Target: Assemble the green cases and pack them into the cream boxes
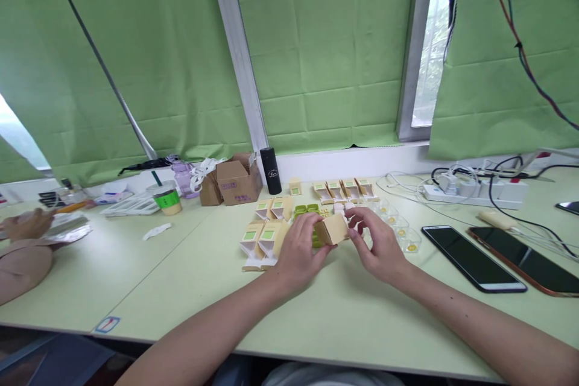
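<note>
My left hand (299,247) and my right hand (377,240) meet over the pale green table (190,277), both gripping a small tan cardboard box (333,229) between their fingers. The left fingers wrap its left side, the right fingers pinch its right end. Just left of the hands stand several small open boxes with green labels (262,240). Behind the box lies a green tray-like piece (306,210), partly hidden. A row of more small boxes (344,189) stands further back. Clear little cups with yellow bits (402,234) sit right of my right hand.
Two phones (473,258) lie at the right, with a power strip and cables (474,190) behind. At the back are brown cartons (237,181), a black cylinder (270,170) and a green-banded cup (166,198). Another person's hand and sleeve (22,241) are at the far left.
</note>
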`<action>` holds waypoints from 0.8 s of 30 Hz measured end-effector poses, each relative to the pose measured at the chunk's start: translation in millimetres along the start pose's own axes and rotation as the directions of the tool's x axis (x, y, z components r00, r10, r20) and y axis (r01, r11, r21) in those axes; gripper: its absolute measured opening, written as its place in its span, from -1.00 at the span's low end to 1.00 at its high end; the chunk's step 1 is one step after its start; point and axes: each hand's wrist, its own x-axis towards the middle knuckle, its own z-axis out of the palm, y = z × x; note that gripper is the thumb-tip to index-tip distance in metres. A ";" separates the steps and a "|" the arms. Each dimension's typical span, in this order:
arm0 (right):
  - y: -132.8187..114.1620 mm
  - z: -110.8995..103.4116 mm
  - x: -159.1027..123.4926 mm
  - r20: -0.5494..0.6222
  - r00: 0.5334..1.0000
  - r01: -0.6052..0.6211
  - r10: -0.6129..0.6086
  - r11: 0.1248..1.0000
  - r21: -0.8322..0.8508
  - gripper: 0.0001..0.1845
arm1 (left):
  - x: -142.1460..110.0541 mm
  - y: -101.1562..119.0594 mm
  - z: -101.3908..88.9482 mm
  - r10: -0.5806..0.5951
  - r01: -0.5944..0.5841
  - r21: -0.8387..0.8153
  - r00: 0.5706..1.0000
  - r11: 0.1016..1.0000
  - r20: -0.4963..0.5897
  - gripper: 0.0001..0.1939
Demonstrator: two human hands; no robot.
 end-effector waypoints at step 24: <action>-6.6 13.6 -9.2 0.127 0.991 0.074 -0.053 0.982 -0.173 -0.41 | 4.5 7.1 4.4 0.309 -0.287 0.358 0.951 0.889 -0.006 -0.74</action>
